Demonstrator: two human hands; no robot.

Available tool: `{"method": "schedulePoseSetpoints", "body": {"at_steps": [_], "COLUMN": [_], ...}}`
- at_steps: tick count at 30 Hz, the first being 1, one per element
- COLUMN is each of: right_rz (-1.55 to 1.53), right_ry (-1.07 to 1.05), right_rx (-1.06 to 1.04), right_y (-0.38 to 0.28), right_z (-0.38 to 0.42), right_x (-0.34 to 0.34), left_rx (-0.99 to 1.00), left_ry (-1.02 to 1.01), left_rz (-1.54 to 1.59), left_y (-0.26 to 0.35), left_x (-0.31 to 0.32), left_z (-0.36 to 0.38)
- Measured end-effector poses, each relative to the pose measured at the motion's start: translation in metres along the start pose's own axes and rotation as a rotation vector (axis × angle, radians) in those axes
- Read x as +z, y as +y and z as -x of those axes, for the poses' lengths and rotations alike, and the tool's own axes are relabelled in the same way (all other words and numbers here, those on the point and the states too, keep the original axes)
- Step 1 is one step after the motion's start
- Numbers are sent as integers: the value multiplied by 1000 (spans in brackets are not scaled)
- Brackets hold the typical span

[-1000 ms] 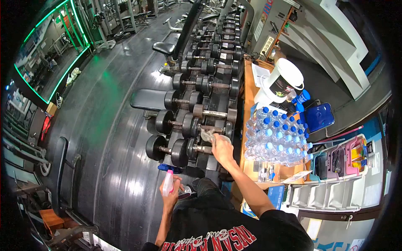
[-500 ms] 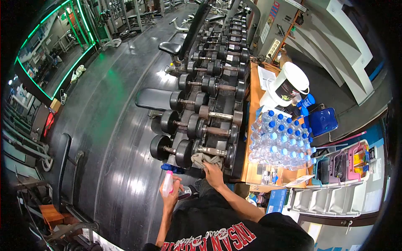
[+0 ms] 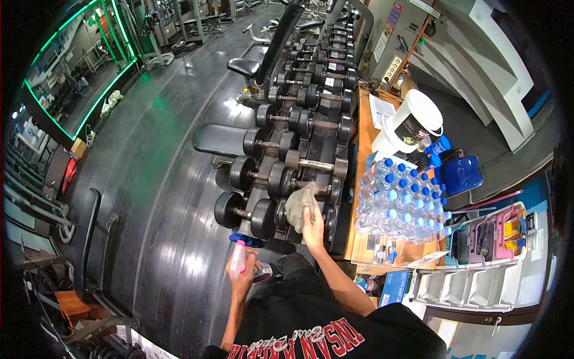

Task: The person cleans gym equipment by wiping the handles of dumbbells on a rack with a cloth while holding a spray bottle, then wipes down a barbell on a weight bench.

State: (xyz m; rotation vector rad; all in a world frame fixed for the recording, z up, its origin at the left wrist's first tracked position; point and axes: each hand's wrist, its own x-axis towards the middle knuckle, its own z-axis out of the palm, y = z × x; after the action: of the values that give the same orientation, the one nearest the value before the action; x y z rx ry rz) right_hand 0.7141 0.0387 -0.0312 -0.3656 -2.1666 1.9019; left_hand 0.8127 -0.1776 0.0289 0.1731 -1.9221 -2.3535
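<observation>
My left hand (image 3: pixel 242 276) is closed around a clear spray bottle (image 3: pixel 238 261) with a pink top, held upright in front of my body. In my right hand (image 3: pixel 313 230) is a crumpled grey-beige cloth (image 3: pixel 302 208), lifted over the nearest dumbbells on the rack. The cloth overlaps the handle of a dumbbell (image 3: pixel 311 186) and hides part of the one closest to me. Left of the cloth rests another black dumbbell (image 3: pixel 261 218) with a metal handle. Below it, a blue object (image 3: pixel 245 240) shows near the rack's front end.
The dumbbell rack runs away from me, with a padded bench (image 3: pixel 221 140) along its left side. On the right, a wooden table (image 3: pixel 363 128) bears many water bottles (image 3: pixel 403 203) and a white bucket (image 3: pixel 417 122). A pastel organizer (image 3: pixel 487 236) stands further right.
My right hand has raised the cloth from the nearest dumbbell and moved it forward and slightly right. My left hand keeps the spray bottle in nearly the same place.
</observation>
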Motion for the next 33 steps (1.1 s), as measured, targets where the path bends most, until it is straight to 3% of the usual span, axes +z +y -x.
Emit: {"method": "schedulePoseSetpoints", "body": {"at_steps": [1,3,4,5,8,10,15,18,25,27,29,30,33], "right_rz": [55,251,156,459,531,499,441,383,321,170,-377,-356,-266], "right_ry": [49,36,-120,-165,-173,-115,-127,-247,-441,-379,-186,-227,-263], "right_rx": [-144,-145,171,234,270,56,-137,160,226,267,648,786,751], "right_y": [1,9,7,5,0,22,35,7,69,80,95,64,10], "right_z": [-6,-19,-19,-24,-25,-19,23,46,67,64,53,44,29], "right_x": [9,28,30,33,42,44,37,33,24,29,36,32,27], "left_rx": [7,0,-8,-5,-3,-7,-35,-16,22,19,18,0,-29], "left_ry": [-2,2,8,8,2,-1,-4,-28,-26,-5,12,14,33], "left_rz": [7,17,28,26,34,-22,-12,-10,-20,-7,8,7,-3], "left_y": [0,-1,-1,-1,-4,-5,-2,-4,-2,0,-1,-2,-1], "left_x": [0,1,2,3,4,6,15,14,18,17,15,13,8], "left_z": [-1,0,-1,-1,-3,-5,-10,-14,-21,-20,-19,-17,-13]}}
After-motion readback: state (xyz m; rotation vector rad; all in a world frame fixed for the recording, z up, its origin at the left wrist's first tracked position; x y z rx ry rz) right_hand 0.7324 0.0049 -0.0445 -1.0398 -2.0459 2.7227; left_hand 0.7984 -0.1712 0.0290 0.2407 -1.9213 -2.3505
